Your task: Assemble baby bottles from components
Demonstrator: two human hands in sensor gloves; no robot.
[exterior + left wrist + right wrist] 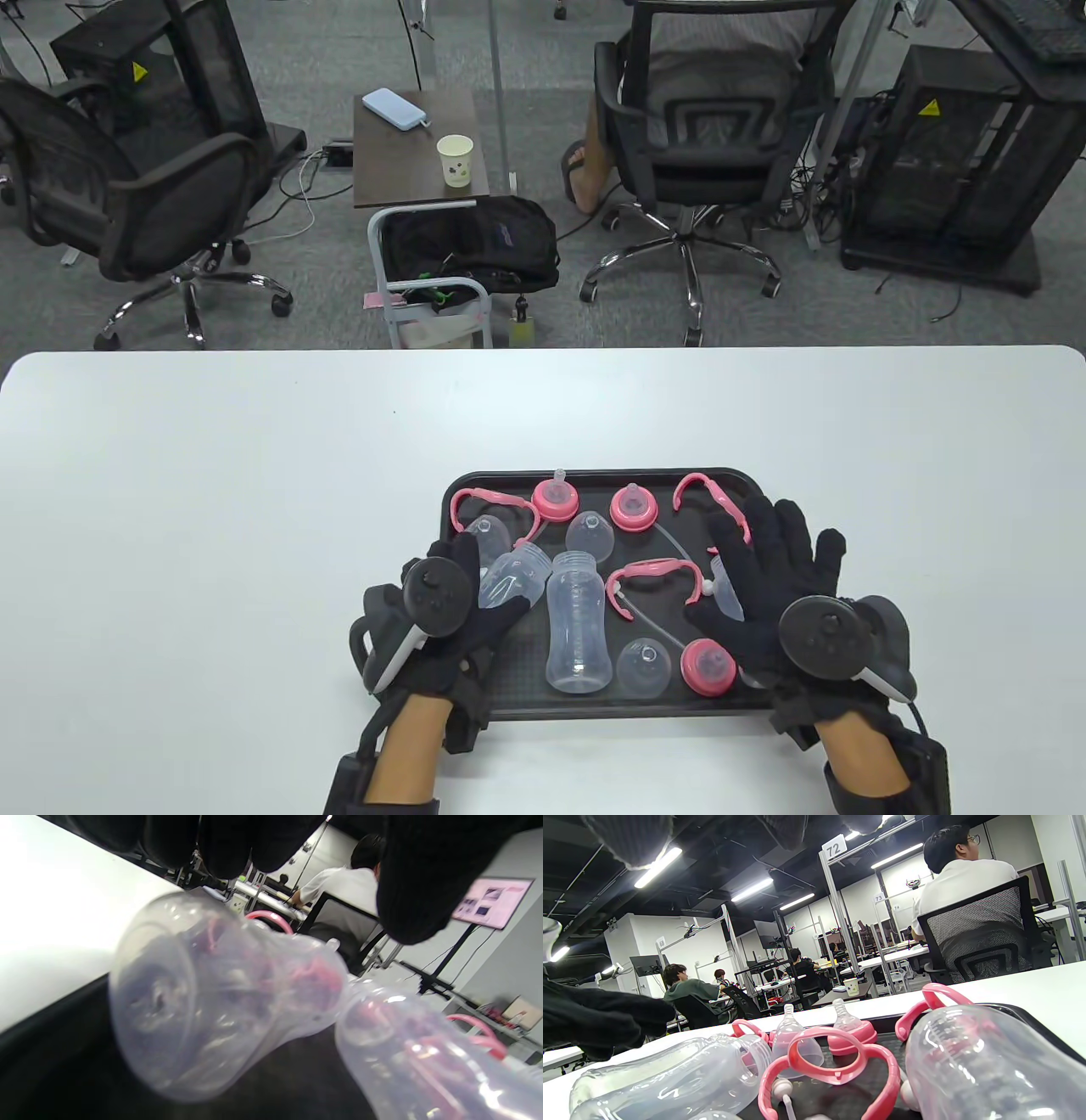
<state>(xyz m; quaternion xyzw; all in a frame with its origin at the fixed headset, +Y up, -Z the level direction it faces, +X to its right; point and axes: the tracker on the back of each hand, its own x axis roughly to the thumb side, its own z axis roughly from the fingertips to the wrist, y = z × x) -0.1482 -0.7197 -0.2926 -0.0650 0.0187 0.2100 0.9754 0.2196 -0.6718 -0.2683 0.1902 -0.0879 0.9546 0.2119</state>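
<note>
A black tray [462, 696] holds loose bottle parts. My left hand [477, 598] hovers over its left side, fingers and thumb straddling the base of a clear bottle [516, 576] [220, 997] without closing on it. A second clear bottle [579, 624] [424, 1065] [670, 1077] lies in the middle. My right hand [764, 569] is spread flat over a third bottle [728, 594] [988, 1065], which it mostly hides. Pink collars with nipples [554, 499] [634, 507] [708, 666], pink handles [657, 573] [831, 1065] and clear caps [591, 535] [645, 666] lie around them.
The tray sits on a white table [212, 509] near its front edge. Beyond the far edge stand office chairs [696, 127], a small side table with a paper cup [454, 160], and a seated person's back.
</note>
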